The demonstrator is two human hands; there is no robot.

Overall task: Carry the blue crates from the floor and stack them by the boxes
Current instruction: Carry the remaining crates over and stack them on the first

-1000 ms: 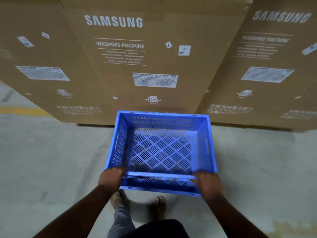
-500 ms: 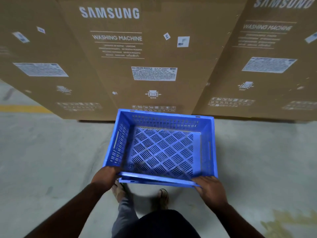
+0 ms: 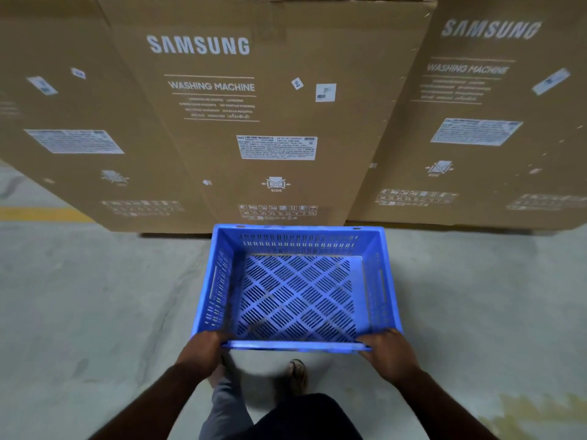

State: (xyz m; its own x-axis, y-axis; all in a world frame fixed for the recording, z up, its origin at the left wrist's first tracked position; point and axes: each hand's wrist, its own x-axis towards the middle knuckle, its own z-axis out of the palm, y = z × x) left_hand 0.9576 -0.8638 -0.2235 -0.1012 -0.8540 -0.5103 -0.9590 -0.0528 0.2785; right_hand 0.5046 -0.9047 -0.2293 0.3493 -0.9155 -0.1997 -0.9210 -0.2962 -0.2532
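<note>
An empty blue plastic crate (image 3: 378,281) with slotted walls and a perforated bottom hangs level in front of me, above the floor. My left hand (image 3: 203,350) grips its near left corner and my right hand (image 3: 389,350) grips its near right corner, fingers curled over the near rim. The crate's far wall sits close to the foot of the middle cardboard washing machine box (image 3: 270,122). No other crate is in view.
Three tall cardboard boxes stand side by side across the back, one at left (image 3: 73,128) and one at right (image 3: 492,122). Grey concrete floor (image 3: 95,296) spreads on both sides, with a yellow line (image 3: 38,214) at far left. My feet show below the crate.
The crate has come lower and closer to the boxes, and the view has tilted so the boxes look larger. Both hands keep the same hold on the near rim.
</note>
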